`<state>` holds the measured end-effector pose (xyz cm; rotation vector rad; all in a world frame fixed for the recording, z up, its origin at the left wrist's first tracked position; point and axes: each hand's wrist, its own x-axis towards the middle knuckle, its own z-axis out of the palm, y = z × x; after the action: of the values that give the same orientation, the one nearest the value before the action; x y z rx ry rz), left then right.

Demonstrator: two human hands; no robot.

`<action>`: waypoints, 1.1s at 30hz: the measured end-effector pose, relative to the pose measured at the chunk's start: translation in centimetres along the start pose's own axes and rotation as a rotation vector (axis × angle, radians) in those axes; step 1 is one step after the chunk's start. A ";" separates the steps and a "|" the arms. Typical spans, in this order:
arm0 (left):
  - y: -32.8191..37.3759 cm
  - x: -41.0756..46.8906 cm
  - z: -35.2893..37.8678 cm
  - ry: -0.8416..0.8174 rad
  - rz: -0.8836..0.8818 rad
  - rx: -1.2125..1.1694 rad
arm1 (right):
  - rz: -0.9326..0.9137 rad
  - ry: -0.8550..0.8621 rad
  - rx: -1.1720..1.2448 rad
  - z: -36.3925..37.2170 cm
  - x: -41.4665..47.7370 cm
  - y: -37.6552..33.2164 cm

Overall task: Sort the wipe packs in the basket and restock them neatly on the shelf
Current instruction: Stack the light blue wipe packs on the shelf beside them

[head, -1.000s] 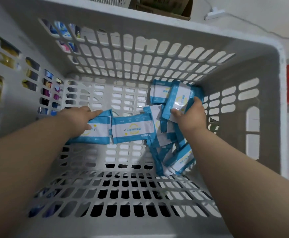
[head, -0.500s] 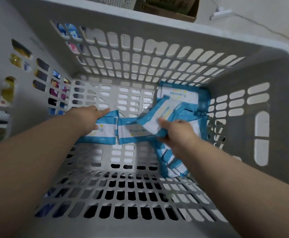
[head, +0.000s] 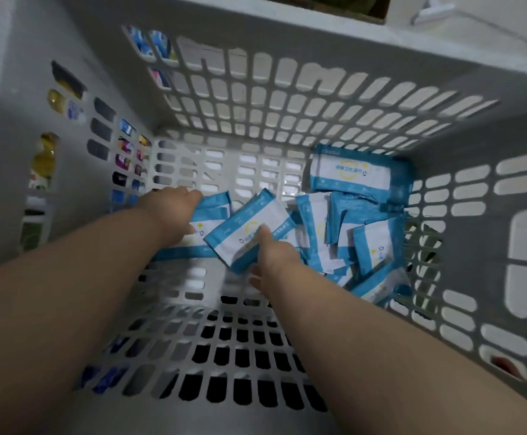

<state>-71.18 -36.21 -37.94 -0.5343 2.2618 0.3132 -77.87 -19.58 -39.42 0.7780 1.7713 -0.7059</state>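
Both my arms reach down into a deep white slotted basket (head: 287, 36). My right hand (head: 271, 255) pinches a blue-and-white wipe pack (head: 249, 230), thumb on top, and holds it tilted over the middle of the basket floor. My left hand (head: 174, 211) rests on a flat stack of wipe packs (head: 205, 215) at the left, thumb along its near side and fingers over its far edge. A loose pile of several more packs (head: 365, 240) fills the right side, with one larger pack (head: 350, 174) lying flat at the back.
The basket's tall slotted walls close in on all sides. Coloured shelf goods (head: 124, 158) show through the left wall's slots. A cardboard box (head: 334, 4) and a white wall lie beyond the far rim. Bare slotted floor (head: 224, 340) lies nearest me.
My right hand has carried a pack from the right-hand pile leftward to beside the stack under my left hand. My left hand has stayed on that stack. The camera has moved closer.
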 end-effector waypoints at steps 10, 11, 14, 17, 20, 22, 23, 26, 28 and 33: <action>-0.4 -0.9 -0.3 -0.039 -0.017 -0.041 | -0.179 0.178 -0.240 -1.0 -1.9 -0.5; -0.4 -1.0 -0.3 -0.036 -0.013 -0.041 | -0.189 0.187 -0.265 -1.0 -2.0 -0.5; -0.5 -1.3 -0.1 -0.026 -0.009 -0.035 | -0.238 0.214 -0.420 -0.7 -2.5 -0.1; -0.4 -1.7 0.2 -0.008 -0.013 -0.041 | -0.420 0.202 -0.637 -0.2 -3.1 -0.2; -0.3 -1.9 0.3 -0.004 -0.048 -0.083 | -0.604 0.179 -0.742 0.2 -3.1 -1.7; -0.3 -1.9 0.3 -0.026 -0.094 -0.120 | -0.647 0.180 -0.698 0.4 -2.8 -2.9; -0.3 -1.9 0.3 -0.043 -0.117 -0.140 | -0.654 0.190 -0.653 0.4 -2.6 -3.4; -0.1 -1.8 0.7 -0.047 -0.170 -0.167 | -0.626 0.263 -0.585 0.6 -2.1 -4.1; 0.1 -1.7 1.1 -0.034 -0.178 -0.168 | -0.596 0.287 -0.532 0.9 -2.0 -4.2; 0.0 -1.8 1.0 -0.045 -0.186 -0.202 | -0.574 0.312 -0.365 1.0 -1.7 -5.0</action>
<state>-69.46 -35.31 -37.23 -0.8281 2.1302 0.4572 -80.72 -23.75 -37.63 0.1244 2.3604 -0.6160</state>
